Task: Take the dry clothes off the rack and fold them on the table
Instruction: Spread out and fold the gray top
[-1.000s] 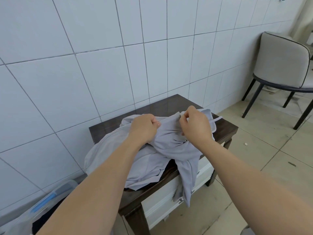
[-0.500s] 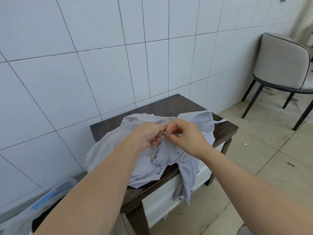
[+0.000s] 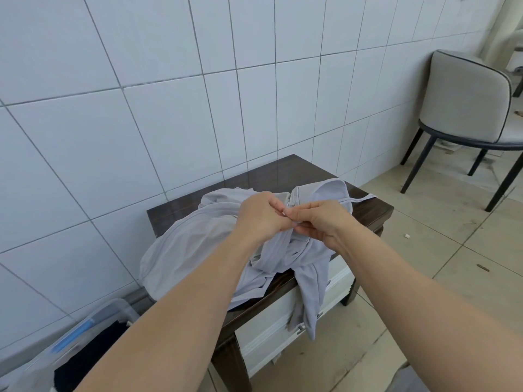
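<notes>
Both hands meet over the middle of the table. The left hand and the right hand each pinch a small part of the garment between thumb and fingertips, knuckles almost touching; what exactly they pinch is too small to tell.

Count: one garment, one table, one chair, one clear plastic bin.

The garment is pale grey, thin and crumpled, heaped on the dark wooden tabletop. One part hangs over the front edge past a white drawer front. A hood-like opening with a narrow cord lies toward the right rear corner.

The bin stands on the floor to the left of the table, with dark cloth inside. The chair stands well apart at right by the tiled wall.

No readable writing or labels.
</notes>
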A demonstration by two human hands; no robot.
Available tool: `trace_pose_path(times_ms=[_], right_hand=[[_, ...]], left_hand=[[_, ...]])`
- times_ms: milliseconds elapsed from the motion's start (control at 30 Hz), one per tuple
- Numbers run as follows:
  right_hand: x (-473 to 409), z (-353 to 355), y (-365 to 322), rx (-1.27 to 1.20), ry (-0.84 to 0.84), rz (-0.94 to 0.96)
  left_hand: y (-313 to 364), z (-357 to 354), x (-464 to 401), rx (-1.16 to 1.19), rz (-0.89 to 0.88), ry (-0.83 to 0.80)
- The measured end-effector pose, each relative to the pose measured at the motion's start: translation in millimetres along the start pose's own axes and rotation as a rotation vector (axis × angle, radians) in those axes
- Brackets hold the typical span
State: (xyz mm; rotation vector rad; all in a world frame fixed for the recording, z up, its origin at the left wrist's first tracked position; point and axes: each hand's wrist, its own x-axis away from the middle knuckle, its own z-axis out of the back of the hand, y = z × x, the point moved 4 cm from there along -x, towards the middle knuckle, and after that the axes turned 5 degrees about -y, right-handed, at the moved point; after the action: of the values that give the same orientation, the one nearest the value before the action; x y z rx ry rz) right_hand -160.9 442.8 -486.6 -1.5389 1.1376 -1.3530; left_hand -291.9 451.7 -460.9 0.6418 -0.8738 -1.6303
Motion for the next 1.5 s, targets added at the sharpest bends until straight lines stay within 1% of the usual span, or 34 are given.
trace_pose_path(times_ms=[33,100,167,233,300,367,500,567,667,700,767,800,833,900,933,967,1033,1067,1100,1167,1233,1300,1433,1500], right_hand=[[-0.6,-1.0,0.3,-0.013,0.002,-0.025],[-1.5,-1.8,0.7,-0.031,0.02,-0.066],[-3.5,-0.8,0.5,-0.004,0.037,-0.104],[-3.4,-1.2,-0.5,0.085,0.038,-0.141],[-4.3,-1.3,-1.5,0.148,0.066,-0.147],[-6.4,-0.7,-2.5,0.22,0.152,-0.083],[-10.7,-6.2,-2.5,0.53,0.324,0.135],[-9.8,-5.6,-6.2,0.599,0.393,0.216],[-9.2,5.8,-17.6,0.556,0.46,0.293],[-10.0,11.9,-22.2,0.505,0.482,0.304],[-10.2,25.7,-29.5,0.403,0.517,0.337],[-9.9,30.5,-32.8,0.362,0.496,0.362],[-9.6,31.4,-35.3,0.319,0.423,0.384],[-9.0,26.3,-35.0,0.253,0.196,0.39],[-10.4,25.6,-31.8,0.252,0.124,0.368],[-13.3,29.5,-26.5,0.278,0.125,0.323],[-22.8,47.0,-12.0,0.354,0.275,0.209],[-26.8,56.0,-3.3,0.436,0.354,0.13],[-28.9,62.2,5.5,0.546,0.394,0.031],[-28.3,65.1,19.3,0.696,0.404,-0.126],[-26.3,66.3,28.3,0.726,0.412,-0.224],[-27.8,70.1,34.1,0.725,0.413,-0.274],[-41.1,82.1,39.7,0.72,0.305,-0.322],[-45.1,88.3,36.0,0.75,0.295,-0.333]], left_hand=[[3.5,-0.6,0.8,-0.083,-0.03,0.032],[9.5,-1.4,1.7,-0.155,-0.053,0.057],[9.7,-2.6,0.6,-0.134,-0.04,0.028],[4.1,-3.9,-1.6,-0.078,-0.014,-0.012],[-1.4,-6.4,-3.3,-0.071,-0.001,-0.045],[-4.8,-9.8,-4.2,-0.097,0.017,-0.071],[-14.7,-4.1,-11.3,-0.017,0.133,-0.057],[-22.8,0.8,-13.4,-0.015,0.176,-0.051],[-38.7,10.9,-12.8,-0.008,0.217,-0.022],[-44.0,15.2,-11.3,-0.046,0.226,-0.019],[-55.0,23.9,-8.3,-0.142,0.241,-0.075],[-59.4,28.0,-7.0,-0.173,0.245,-0.131],[-58.9,31.6,-3.7,-0.215,0.249,-0.215],[-54.6,36.5,0.6,-0.375,0.26,-0.384],[-50.2,40.2,-1.2,-0.451,0.249,-0.406],[-44.7,44.7,-5.7,-0.49,0.216,-0.361],[-31.8,50.4,-18.7,-0.461,0.13,-0.182],[-27.2,49.2,-24.4,-0.441,0.096,-0.11],[-23.7,44.1,-29.8,-0.433,0.07,-0.071],[-26.4,27.5,-43.2,-0.399,0.033,-0.08],[-30.9,11.6,-54.8,-0.412,0.006,-0.113],[-34.3,-0.7,-64.5,-0.436,-0.003,-0.126],[-31.5,-22.3,-79.6,-0.399,-0.014,-0.191],[-27.9,-34.3,-86.4,-0.476,-0.039,-0.23]])
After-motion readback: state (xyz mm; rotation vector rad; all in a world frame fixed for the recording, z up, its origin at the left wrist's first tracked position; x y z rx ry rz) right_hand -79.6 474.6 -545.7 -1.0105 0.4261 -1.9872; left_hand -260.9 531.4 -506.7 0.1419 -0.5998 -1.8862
